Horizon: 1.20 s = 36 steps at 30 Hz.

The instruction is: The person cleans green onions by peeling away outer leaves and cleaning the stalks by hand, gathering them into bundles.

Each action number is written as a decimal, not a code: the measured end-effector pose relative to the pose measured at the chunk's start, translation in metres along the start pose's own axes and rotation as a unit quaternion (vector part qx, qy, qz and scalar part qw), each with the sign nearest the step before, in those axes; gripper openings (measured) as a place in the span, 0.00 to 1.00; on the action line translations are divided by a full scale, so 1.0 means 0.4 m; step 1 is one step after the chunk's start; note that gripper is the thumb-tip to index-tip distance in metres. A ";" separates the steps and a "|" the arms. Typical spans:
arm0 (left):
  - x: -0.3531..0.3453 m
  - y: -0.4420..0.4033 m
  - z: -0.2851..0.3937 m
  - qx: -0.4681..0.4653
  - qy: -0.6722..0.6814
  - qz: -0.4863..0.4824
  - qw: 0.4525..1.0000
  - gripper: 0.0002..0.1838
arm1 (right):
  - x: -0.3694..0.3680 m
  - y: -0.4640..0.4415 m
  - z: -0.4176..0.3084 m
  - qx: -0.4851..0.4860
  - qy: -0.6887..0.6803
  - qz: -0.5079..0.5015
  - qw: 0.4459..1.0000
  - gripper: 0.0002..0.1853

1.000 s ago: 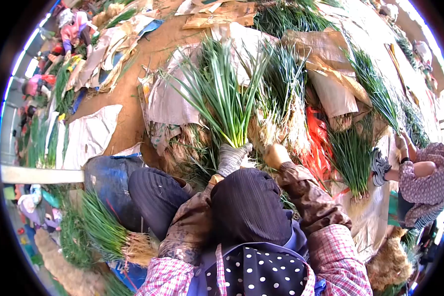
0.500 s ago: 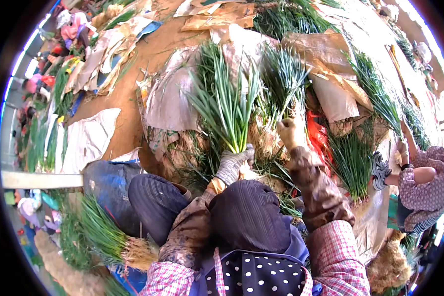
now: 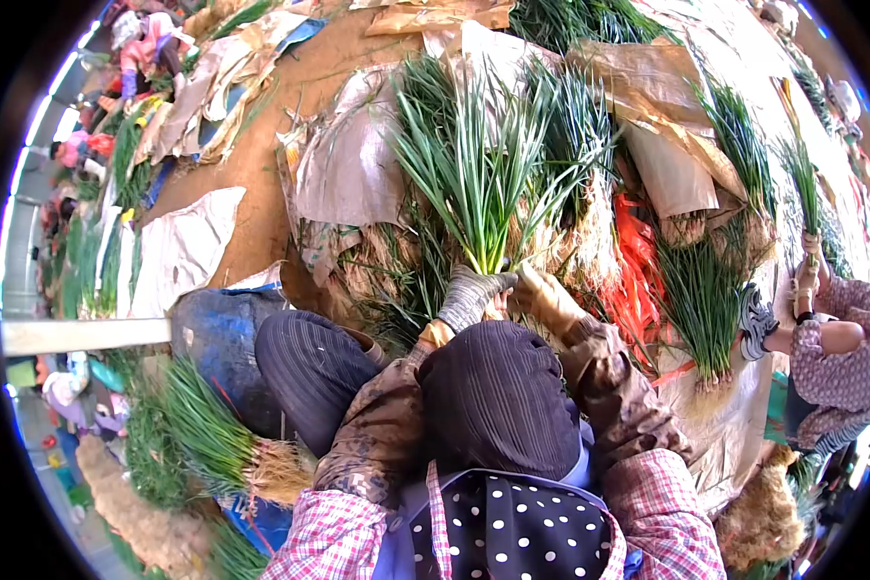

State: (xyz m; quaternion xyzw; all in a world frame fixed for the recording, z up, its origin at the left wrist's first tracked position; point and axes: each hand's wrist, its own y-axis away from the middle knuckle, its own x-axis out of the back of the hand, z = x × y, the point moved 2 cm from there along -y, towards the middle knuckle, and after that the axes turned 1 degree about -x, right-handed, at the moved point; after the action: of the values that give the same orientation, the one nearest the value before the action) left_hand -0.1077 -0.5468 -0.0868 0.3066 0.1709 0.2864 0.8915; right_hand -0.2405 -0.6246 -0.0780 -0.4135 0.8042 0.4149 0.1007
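Observation:
A fanned bunch of spring onions (image 3: 478,174) stands upright above my knee, its long green leaves pointing away from me. My left hand (image 3: 474,295), in a grey glove with bare-looking fingertips, is wrapped round the lower stems. Close against its right side is my right hand (image 3: 548,298), in a tan glove, fingers pinched at the stems on the bunch's right edge. The roots are hidden behind my hands and knee. Just beyond lies a pile of spring onions (image 3: 585,145) with pale, straggly roots.
White sacking (image 3: 353,159) covers another heap on the left. Red plastic netting (image 3: 635,251) lies right of the pile, beside more spring onions (image 3: 701,309). A rooted bunch (image 3: 208,435) rests by a blue container (image 3: 224,358) at my left. A co-worker (image 3: 836,338) sits at the right, holding stalks.
My right hand has come down and left from the root pile to the bunch's base. The bunch is fuller on its right side. The co-worker at right has lifted some stalks.

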 end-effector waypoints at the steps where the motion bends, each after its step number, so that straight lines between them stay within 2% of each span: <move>1: 0.002 0.006 0.000 -0.009 -0.013 0.005 1.000 0.13 | -0.025 -0.004 -0.026 0.035 0.036 0.063 0.997 0.24; 2: 0.003 0.010 0.002 -0.018 -0.026 0.010 0.999 0.13 | 0.021 -0.075 0.019 0.081 0.030 0.079 0.993 0.17; 4: 0.001 0.017 0.014 0.016 -0.155 0.044 0.987 0.17 | -0.024 -0.062 -0.014 0.131 0.077 0.162 0.975 0.12; 6: 0.000 0.022 0.029 0.050 -0.278 0.078 0.956 0.20 | -0.048 -0.056 -0.025 0.166 0.219 0.209 0.938 0.15; 7: 0.000 0.027 0.034 0.037 -0.285 0.092 0.953 0.22 | -0.039 -0.061 -0.015 0.192 0.237 0.206 0.930 0.15; 10: -0.006 0.071 0.056 0.018 -0.167 0.091 0.982 0.20 | -0.038 -0.043 0.002 0.150 0.038 0.225 0.962 0.14; 11: -0.004 0.023 -0.017 0.025 0.086 -0.007 0.996 0.16 | -0.035 -0.043 0.011 0.136 0.000 0.246 0.960 0.13; 14: -0.011 0.006 -0.049 -0.068 0.196 -0.069 0.976 0.14 | 0.001 -0.084 0.062 0.106 -0.089 0.237 0.962 0.11; 15: -0.011 0.000 -0.054 -0.064 0.208 -0.075 0.973 0.14 | -0.024 -0.064 0.039 0.073 -0.089 0.241 0.964 0.10; 18: 0.008 0.087 0.040 -0.025 0.181 -0.054 0.982 0.13 | 0.089 -0.107 0.086 0.076 -0.214 0.145 0.963 0.08; 19: 0.015 0.110 0.073 -0.091 0.197 -0.058 0.974 0.12 | 0.070 -0.060 0.062 0.030 -0.145 0.219 0.964 0.07; 20: 0.024 0.126 0.109 -0.130 0.195 -0.075 0.969 0.08 | 0.078 -0.034 0.075 0.019 -0.082 0.225 0.971 0.08; 22: 0.052 0.113 0.146 -0.129 0.208 -0.164 0.956 0.11 | 0.124 -0.004 0.130 -0.050 0.194 0.267 0.943 0.10; 23: 0.050 0.124 0.172 -0.208 0.220 -0.175 0.937 0.12 | 0.140 0.010 0.142 -0.083 0.482 0.160 0.858 0.10; 24: 0.057 0.124 0.181 -0.176 0.258 -0.180 0.933 0.13 | 0.143 0.037 0.144 -0.106 0.720 0.037 0.685 0.11; 25: 0.062 0.117 0.182 -0.174 0.295 -0.167 0.924 0.14 | 0.165 0.038 0.177 -0.045 0.780 -0.014 0.624 0.13; 27: 0.071 0.101 0.167 -0.200 0.339 -0.145 0.908 0.18 | 0.158 0.030 0.130 0.100 0.673 0.125 0.722 0.15; 28: 0.076 0.093 0.155 -0.163 0.302 -0.129 0.930 0.19 | 0.115 0.032 0.067 0.172 0.604 0.193 0.754 0.16; 30: 0.064 0.090 0.127 -0.126 0.283 -0.088 0.947 0.20 | 0.050 0.004 -0.042 0.207 0.560 0.318 0.737 0.16; 31: 0.061 0.094 0.123 -0.087 0.276 -0.105 0.951 0.20 | 0.048 -0.033 -0.069 0.207 0.580 0.358 0.702 0.17; 32: 0.053 0.099 0.114 -0.056 0.268 -0.070 0.959 0.18 | 0.050 -0.069 -0.095 0.207 0.598 0.397 0.664 0.18; 34: 0.046 0.091 0.086 -0.020 0.228 -0.066 0.971 0.15 | 0.065 -0.132 -0.130 0.019 0.589 0.382 0.711 0.20; 35: 0.046 0.073 0.064 -0.018 0.217 -0.065 0.974 0.15 | 0.093 -0.169 -0.125 -0.032 0.608 0.378 0.698 0.19; 36: 0.048 0.067 0.058 -0.009 0.217 -0.071 0.974 0.16 | 0.093 -0.164 -0.127 -0.014 0.579 0.377 0.723 0.18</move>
State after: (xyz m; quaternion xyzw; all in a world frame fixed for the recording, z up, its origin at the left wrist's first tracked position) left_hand -0.0923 -0.5279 -0.0545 0.2161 0.3789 0.2839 0.8539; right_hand -0.2059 -0.7048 -0.1026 -0.2375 0.7898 0.1101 -0.5547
